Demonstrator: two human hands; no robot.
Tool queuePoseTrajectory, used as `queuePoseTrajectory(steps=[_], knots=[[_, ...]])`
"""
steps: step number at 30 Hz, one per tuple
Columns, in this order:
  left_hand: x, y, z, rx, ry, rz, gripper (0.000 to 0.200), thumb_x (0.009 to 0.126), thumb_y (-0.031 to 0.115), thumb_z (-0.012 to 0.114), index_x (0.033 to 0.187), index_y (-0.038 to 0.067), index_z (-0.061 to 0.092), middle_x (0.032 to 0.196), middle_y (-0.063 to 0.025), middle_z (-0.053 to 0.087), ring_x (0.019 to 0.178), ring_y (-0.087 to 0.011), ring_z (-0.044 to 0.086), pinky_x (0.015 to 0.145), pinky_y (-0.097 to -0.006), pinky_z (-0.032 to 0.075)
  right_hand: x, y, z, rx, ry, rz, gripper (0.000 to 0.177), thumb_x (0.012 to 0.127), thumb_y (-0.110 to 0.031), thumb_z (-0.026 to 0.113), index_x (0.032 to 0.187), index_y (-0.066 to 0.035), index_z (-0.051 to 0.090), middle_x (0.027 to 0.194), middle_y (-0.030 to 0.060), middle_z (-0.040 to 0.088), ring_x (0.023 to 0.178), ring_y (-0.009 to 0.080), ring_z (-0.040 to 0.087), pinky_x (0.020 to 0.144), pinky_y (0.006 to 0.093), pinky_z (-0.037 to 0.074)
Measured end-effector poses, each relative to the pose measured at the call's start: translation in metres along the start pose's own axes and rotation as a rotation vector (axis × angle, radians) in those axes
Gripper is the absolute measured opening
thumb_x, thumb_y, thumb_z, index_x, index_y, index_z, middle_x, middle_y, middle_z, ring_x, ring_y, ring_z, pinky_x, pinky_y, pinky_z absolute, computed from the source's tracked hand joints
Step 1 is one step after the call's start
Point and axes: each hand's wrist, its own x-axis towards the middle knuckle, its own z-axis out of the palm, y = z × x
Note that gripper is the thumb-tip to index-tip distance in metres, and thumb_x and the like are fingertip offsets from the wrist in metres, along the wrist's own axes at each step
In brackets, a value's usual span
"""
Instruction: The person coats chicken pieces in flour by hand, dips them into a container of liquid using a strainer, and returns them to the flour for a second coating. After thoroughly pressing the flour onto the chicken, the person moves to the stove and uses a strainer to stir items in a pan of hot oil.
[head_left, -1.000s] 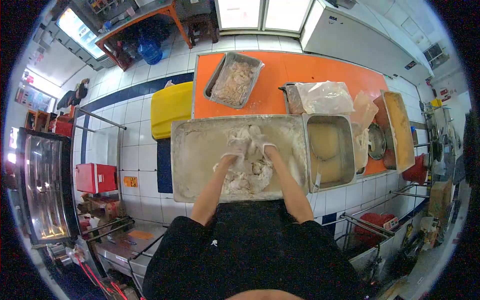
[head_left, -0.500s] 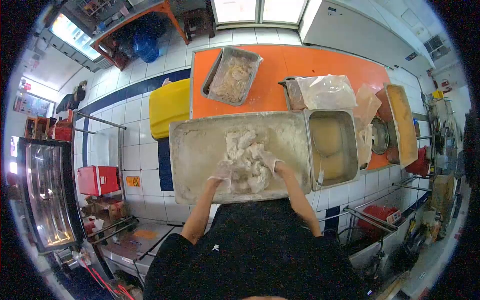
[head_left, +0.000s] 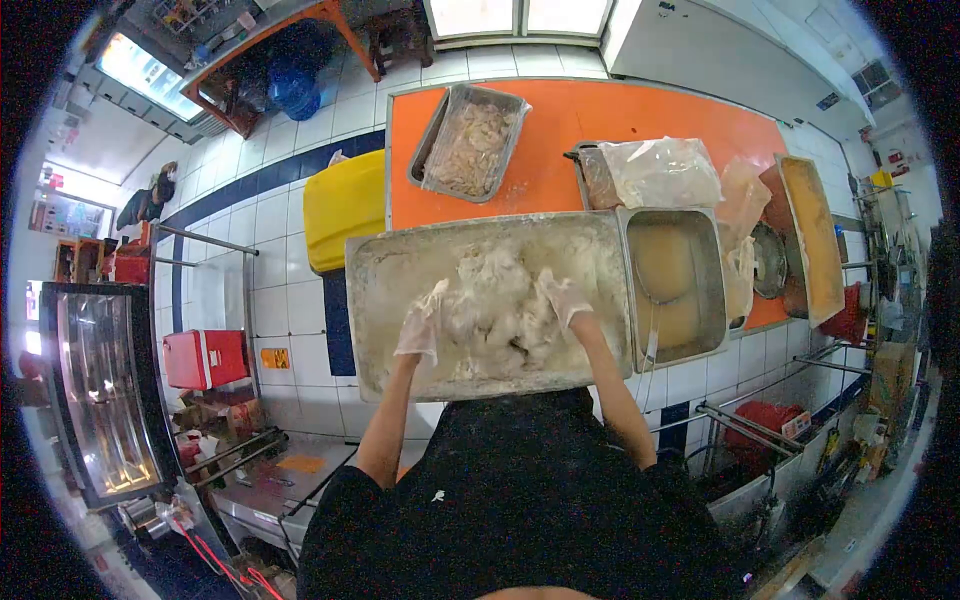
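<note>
In the head view, a person's floury hands, in thin see-through gloves, are inside a wide metal tray [head_left: 378,330] at the near edge of the orange table [head_left: 562,150]. The task's thing, a heap of flour-coated pieces [head_left: 495,285], lies in the middle of the tray, between the hands. The left hand [head_left: 421,322] is at the left of the heap, fingers pointing far; whether it pinches anything I cannot tell. The right hand [head_left: 565,300] is at the right, fingers loosely spread.

The step in hand looks like working the pieces through loose flour. Turning or lifting them from here calls for both hands to close in.

Blur hides the outlines of the pieces, and flour masks what they are. The pan [head_left: 709,265] of cloudy liquid, right of the tray, holds a wire-rimmed tool [head_left: 653,335] partly sunk from sight.
</note>
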Motion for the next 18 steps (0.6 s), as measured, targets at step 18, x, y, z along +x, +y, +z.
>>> queuePoseTrajectory(steps=[18], knots=[[0.029, -0.012, 0.042, -0.660, -0.198, -0.395, 0.041, 0.087, 0.030, 0.037, 0.119, 0.006, 0.046, 0.127, -0.0140, 0.041, 0.115, -0.0292, 0.039, 0.098, -0.0346, 0.028, -0.016, -0.035, -0.003, 1.424, -0.116, 0.465, 0.038, 0.088, -0.033, 0.034, 0.111, -0.006, 0.048, 0.097, 0.0196, 0.058, 0.089, 0.0281, 0.056, 0.077, 0.0417, 0.043]])
